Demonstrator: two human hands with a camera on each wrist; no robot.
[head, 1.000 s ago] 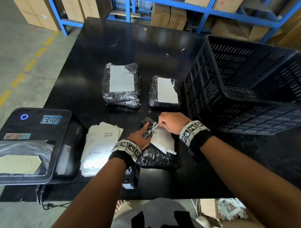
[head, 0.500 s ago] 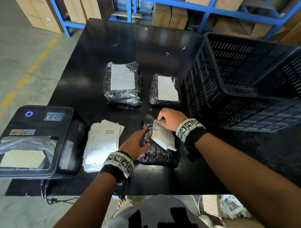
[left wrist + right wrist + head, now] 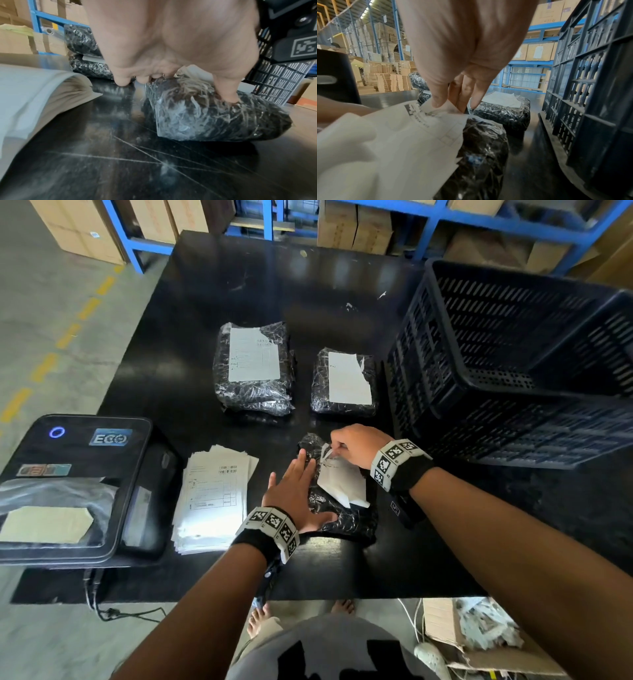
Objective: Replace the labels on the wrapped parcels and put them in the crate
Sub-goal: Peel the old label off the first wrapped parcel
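Note:
A black wrapped parcel (image 3: 346,518) (image 3: 214,119) (image 3: 479,155) lies near the table's front edge. My left hand (image 3: 294,491) (image 3: 171,75) presses flat on its left side, fingers straight. My right hand (image 3: 352,446) (image 3: 452,102) pinches the far corner of the parcel's white label (image 3: 342,481) (image 3: 402,142), which is lifted and creased. Two more black parcels with white labels lie farther back, one at left (image 3: 253,371) and one at right (image 3: 344,383) (image 3: 501,108). The dark plastic crate (image 3: 513,364) (image 3: 590,94) stands at the right.
A stack of white label sheets (image 3: 212,498) (image 3: 34,97) lies left of my hands. A black label printer (image 3: 68,484) sits at the table's front left corner. Blue racks with cardboard boxes (image 3: 352,231) stand behind the table (image 3: 239,285).
My left hand has slid back and flattened on the parcel's left side. The right hand keeps its pinch on the label's corner.

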